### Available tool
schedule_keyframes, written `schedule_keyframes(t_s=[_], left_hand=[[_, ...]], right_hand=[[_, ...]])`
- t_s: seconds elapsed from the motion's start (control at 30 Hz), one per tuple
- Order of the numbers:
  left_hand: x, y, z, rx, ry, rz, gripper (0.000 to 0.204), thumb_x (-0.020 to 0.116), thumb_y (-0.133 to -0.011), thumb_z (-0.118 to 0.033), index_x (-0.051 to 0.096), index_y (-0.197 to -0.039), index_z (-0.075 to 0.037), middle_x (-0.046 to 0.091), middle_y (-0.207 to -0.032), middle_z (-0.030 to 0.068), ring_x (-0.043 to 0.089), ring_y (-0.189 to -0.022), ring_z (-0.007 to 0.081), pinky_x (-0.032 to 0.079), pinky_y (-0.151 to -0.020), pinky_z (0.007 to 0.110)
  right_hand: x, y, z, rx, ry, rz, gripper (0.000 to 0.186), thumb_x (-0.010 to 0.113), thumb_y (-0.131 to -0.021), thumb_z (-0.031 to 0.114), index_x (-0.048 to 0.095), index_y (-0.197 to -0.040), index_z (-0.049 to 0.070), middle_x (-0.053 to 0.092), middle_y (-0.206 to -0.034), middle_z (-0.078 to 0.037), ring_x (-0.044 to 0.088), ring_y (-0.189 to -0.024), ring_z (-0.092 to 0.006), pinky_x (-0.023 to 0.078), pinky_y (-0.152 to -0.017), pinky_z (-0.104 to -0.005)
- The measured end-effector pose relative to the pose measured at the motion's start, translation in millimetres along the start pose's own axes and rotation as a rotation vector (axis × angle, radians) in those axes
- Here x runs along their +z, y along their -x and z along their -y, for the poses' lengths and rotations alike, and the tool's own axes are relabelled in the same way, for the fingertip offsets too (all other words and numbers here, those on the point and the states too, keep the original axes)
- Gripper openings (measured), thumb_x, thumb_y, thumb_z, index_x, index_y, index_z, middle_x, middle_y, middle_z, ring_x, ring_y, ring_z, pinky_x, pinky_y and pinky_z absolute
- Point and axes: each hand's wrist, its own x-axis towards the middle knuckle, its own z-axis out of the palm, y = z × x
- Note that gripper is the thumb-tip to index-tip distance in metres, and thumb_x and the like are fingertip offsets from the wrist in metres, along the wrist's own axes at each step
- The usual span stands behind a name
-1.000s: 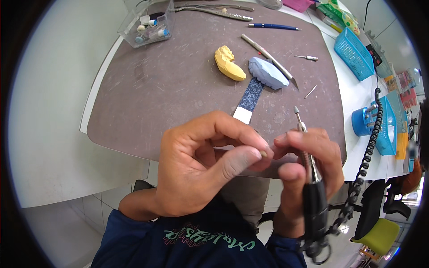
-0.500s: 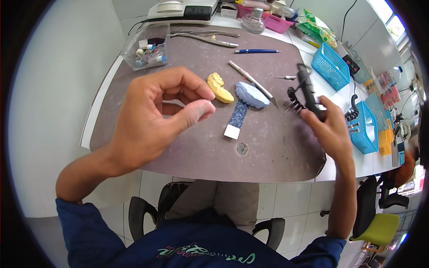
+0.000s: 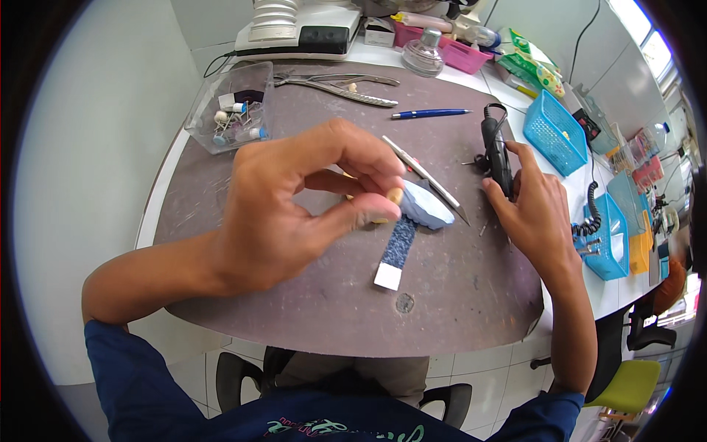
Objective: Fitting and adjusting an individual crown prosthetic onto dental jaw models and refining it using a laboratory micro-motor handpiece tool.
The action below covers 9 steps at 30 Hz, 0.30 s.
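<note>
My left hand hovers over the middle of the bench board, thumb and fingertips pinched on a small tan tooth-like piece. Behind those fingers a yellow dental cast is mostly hidden. Just right of them lies a pale blue dental cast, beside a strip of dark blue speckled paper with a white end. At the right of the board, my right hand has thumb and fingers on either side of a black rotary handpiece with a cord at its far end.
A white-handled knife lies behind the blue cast, a blue pen and metal pliers farther back. A clear box of burs stands left. Blue baskets line the right, near a glass bottle at the back.
My left hand has moved right and now covers most of the yellow cast. The handpiece has come lower toward the board, straighter, with my right hand still at it. The view has tilted slightly.
</note>
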Motion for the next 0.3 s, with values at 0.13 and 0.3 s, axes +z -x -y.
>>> schedule_keyframes(t_s=[0.13,0.3], left_hand=[[-2.0,-0.8,7.8,0.171,-0.013,0.021,0.037,0.073,-0.071,0.011,0.056,-0.104,0.005,0.067,-0.093,0.0152,0.068,-0.085,0.0226,0.054,-0.075,0.031],[-2.6,4.1,8.4,0.091,0.107,0.040,0.042,0.073,-0.072,0.011,0.053,-0.109,0.006,0.066,-0.097,0.0178,0.068,-0.090,0.0265,0.055,-0.077,0.032]], right_hand=[[2.0,1.7,7.9,0.007,0.050,0.009,0.047,0.065,-0.081,0.022,0.048,-0.120,0.002,0.060,-0.062,-0.019,0.060,-0.061,-0.0364,0.044,-0.061,-0.0432],[-0.9,3.4,11.9,-0.068,0.175,-0.122,0.061,0.070,-0.080,0.038,0.046,-0.126,0.005,0.066,-0.082,-0.015,0.065,-0.066,-0.0292,0.046,-0.061,-0.0419]])
